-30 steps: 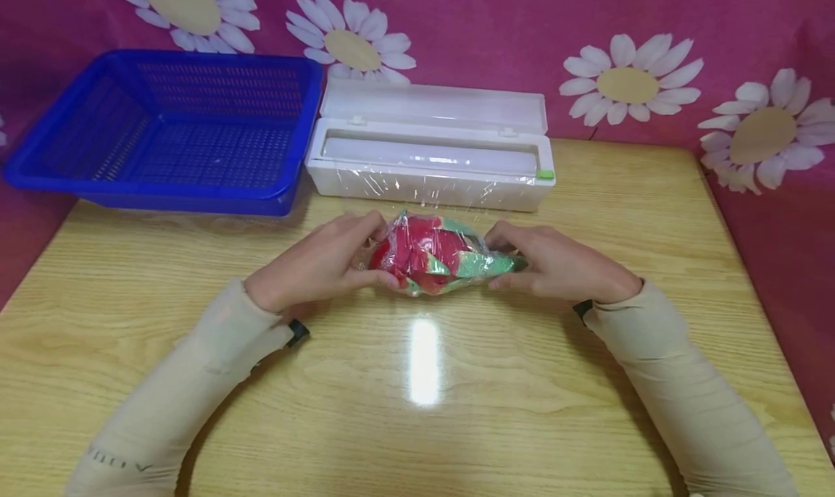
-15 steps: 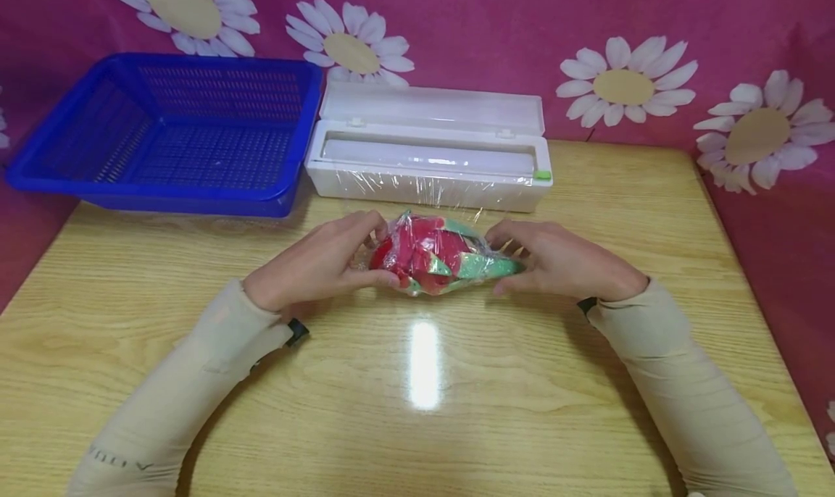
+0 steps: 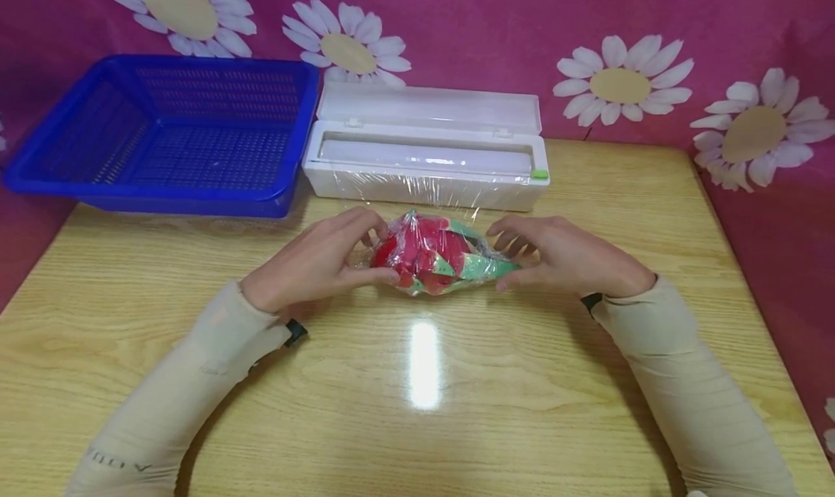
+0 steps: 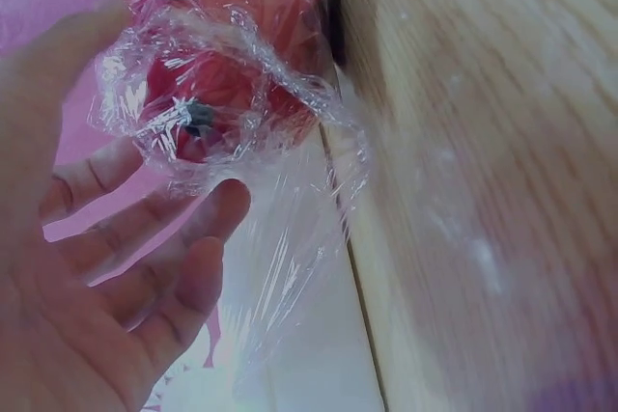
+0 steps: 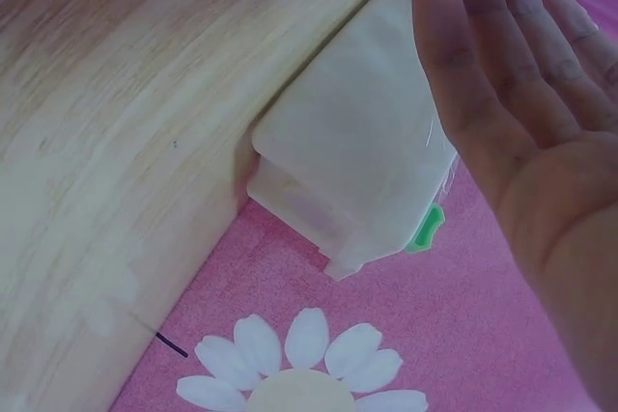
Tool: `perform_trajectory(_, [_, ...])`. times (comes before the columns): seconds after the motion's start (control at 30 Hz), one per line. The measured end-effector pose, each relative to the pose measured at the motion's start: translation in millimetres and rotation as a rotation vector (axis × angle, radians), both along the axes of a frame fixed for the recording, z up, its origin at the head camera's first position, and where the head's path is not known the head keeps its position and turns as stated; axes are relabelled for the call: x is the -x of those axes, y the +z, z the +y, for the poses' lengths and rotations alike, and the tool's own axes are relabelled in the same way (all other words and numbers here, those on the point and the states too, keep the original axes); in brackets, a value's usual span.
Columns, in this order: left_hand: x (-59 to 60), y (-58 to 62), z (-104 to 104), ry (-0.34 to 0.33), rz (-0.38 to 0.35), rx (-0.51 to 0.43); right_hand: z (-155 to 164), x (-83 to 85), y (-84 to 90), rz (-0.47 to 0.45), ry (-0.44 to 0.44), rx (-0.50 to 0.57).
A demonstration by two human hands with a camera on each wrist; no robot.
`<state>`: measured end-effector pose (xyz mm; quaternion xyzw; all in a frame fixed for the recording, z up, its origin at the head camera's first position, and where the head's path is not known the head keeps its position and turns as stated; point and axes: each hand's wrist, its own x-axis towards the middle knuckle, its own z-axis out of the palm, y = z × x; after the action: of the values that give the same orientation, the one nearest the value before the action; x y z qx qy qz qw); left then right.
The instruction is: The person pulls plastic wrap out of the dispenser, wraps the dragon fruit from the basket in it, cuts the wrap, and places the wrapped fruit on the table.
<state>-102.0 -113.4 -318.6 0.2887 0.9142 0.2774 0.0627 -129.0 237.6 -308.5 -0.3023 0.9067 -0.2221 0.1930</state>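
A red dragon fruit (image 3: 427, 254) with green leaf tips lies on the table, loosely covered in clear plastic wrap (image 4: 290, 94). At its red end is my left hand (image 3: 316, 261), thumb against the wrapped side and the other fingers loosely bent by the film. By the green tips, my right hand (image 3: 567, 258) has its fingers spread and relaxed, holding nothing. A sheet of film stretches from the fruit back to the white wrap dispenser (image 3: 427, 189), whose lid is raised over a roll. In the right wrist view the fruit is mostly out of frame.
A blue plastic basket (image 3: 196, 200) stands at the back left, beside the dispenser. The dispenser has a small green slider (image 3: 539, 174) at its right end. Behind the wooden table (image 3: 417, 446) hangs a pink cloth (image 3: 483, 33) with white daisies.
My right hand has loosened from the green end and drawn slightly to the right, its fingers opening. The left hand's fingers have eased a little. The fruit stays in place.
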Motion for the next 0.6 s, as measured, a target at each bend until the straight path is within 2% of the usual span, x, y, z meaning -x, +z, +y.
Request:
perform_trajectory(0.2, [-1.1, 2.2, 1.1, 0.026, 0.024, -0.015, 3.4, -2.0, 1.9, 0.017, -0.01, 0.033])
perform_trajectory(0.43, [2.4, 8.5, -0.4, 0.05, 0.163, -0.074, 9.0, -2.4, 6.4, 0.062, -0.024, 0.062])
perform_trajectory(0.6, [5.3, 19.8, -2.5, 0.064, 0.196, -0.087, 12.8, -0.9, 12.2, 0.123, -0.056, 0.077])
